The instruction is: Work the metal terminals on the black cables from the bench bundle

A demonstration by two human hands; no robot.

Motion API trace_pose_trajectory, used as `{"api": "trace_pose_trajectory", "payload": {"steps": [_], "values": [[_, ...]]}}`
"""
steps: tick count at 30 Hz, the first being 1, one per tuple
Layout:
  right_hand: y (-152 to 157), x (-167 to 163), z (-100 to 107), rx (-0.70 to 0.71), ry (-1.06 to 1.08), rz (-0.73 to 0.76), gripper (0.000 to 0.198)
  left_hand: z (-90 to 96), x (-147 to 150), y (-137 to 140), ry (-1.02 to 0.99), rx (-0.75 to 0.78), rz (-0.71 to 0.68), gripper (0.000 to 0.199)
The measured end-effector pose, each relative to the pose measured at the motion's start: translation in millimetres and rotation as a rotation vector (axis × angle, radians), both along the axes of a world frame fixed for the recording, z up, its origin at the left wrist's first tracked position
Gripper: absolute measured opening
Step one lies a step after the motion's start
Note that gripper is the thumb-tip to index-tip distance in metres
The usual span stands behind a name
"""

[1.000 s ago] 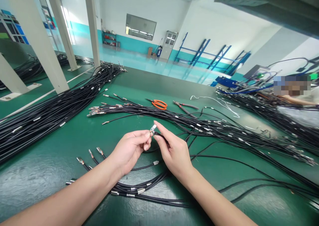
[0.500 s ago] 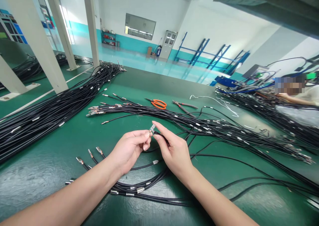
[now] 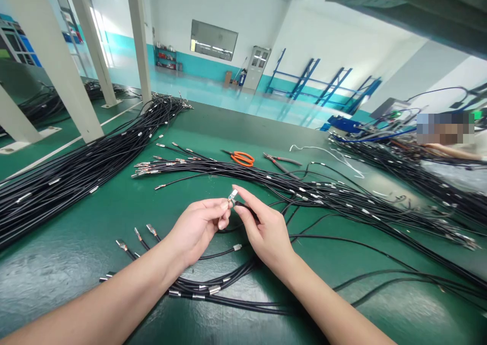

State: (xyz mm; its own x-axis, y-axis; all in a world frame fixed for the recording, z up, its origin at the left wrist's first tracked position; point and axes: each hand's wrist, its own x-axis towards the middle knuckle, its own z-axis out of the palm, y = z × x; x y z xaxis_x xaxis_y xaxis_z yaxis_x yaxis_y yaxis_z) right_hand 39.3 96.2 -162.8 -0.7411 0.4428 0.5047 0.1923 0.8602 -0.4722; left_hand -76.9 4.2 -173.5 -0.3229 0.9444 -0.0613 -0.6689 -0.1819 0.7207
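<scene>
Over the middle of the green table, my two hands meet at a small metal cable terminal (image 3: 233, 195). My left hand (image 3: 203, 226) pinches the terminal's lower left side between thumb and fingers. My right hand (image 3: 266, 228) is closed on the black cable (image 3: 243, 206) just behind that terminal, its index fingertip resting beside the metal. Part of the terminal is hidden by the fingertips. Below my wrists lie several thick black cables (image 3: 243, 304) with metal ends, and a loose cable end (image 3: 237, 247) shows between my forearms.
Beyond my hands runs a cable bundle (image 3: 220, 168), with orange-handled scissors (image 3: 242, 158) and red-handled pliers (image 3: 281, 163) behind it. A larger bundle (image 3: 95, 167) lies left beside pale posts (image 3: 139, 40). At far right a person (image 3: 456, 149) is near more cables (image 3: 403, 177).
My hands and the terminal hold almost the same position; the terminal's face catches the light a little differently. The person at far right has shifted slightly.
</scene>
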Motion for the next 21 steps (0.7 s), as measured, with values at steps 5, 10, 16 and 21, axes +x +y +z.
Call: {"api": "trace_pose_trajectory", "payload": {"steps": [5,10,16,21], "values": [[1.8,0.3,-0.4,-0.012,0.011,0.019,0.036,1.3,0.5,0.2,0.006,-0.009,-0.001,0.01],[2.4,0.5,-1.0,-0.029,0.014,0.024,0.037,1.4,0.5,0.3,0.01,-0.012,-0.008,0.01],[2.0,1.1,-1.3,-0.052,0.014,0.027,0.037,2.0,0.6,-0.1,0.011,-0.01,-0.007,0.011],[1.7,1.3,-1.3,-0.067,0.006,0.025,0.037,1.4,0.1,0.2,0.009,-0.01,-0.012,0.011]]}}
